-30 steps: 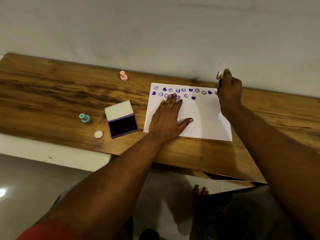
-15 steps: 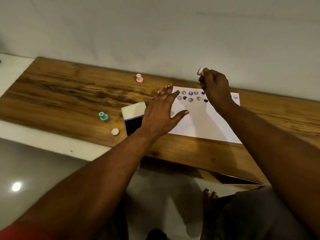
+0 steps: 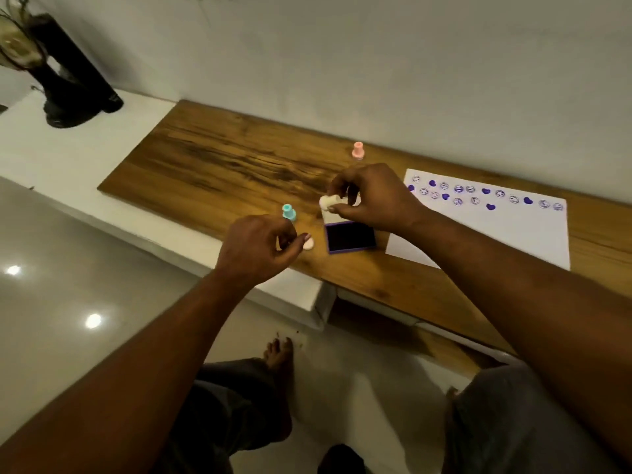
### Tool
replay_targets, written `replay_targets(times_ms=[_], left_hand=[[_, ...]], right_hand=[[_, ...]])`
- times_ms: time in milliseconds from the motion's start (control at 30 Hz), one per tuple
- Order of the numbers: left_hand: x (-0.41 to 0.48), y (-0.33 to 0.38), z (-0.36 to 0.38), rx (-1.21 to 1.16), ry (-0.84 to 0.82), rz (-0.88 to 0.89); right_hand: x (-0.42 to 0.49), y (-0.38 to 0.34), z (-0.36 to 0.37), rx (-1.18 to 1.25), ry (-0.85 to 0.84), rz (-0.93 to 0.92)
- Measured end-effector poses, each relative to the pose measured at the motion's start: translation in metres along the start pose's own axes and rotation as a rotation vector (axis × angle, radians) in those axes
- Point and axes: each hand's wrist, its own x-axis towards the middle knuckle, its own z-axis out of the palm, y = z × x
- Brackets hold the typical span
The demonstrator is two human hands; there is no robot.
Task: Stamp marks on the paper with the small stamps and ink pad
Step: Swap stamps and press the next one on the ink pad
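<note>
Right hand [image 3: 372, 200]: fingers pinching white stamp [image 3: 329, 202] above open ink pad [image 3: 350, 237]. Left hand [image 3: 254, 248]: fingers curled at pale cap [image 3: 308, 244]; whether it is gripped cannot be told. Paper [image 3: 513, 230]: purple marks.

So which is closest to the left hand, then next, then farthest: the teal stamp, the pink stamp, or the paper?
From the left hand:
1. Teal stamp, standing just past the knuckles, nearest.
2. Pink stamp, farther back on the wooden table, near the wall.
3. Paper, off to the right, beyond the ink pad. Its near corner looks about as far as the pink stamp, so that is close to call.
</note>
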Motion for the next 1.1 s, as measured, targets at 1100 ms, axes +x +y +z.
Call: replay_targets(times_ms=[1100], left_hand=[[-0.011, -0.01, 0.045, -0.168, -0.16, -0.366]], right_hand=[[0.016, -0.024, 0.076, -0.225, -0.236, -0.035]])
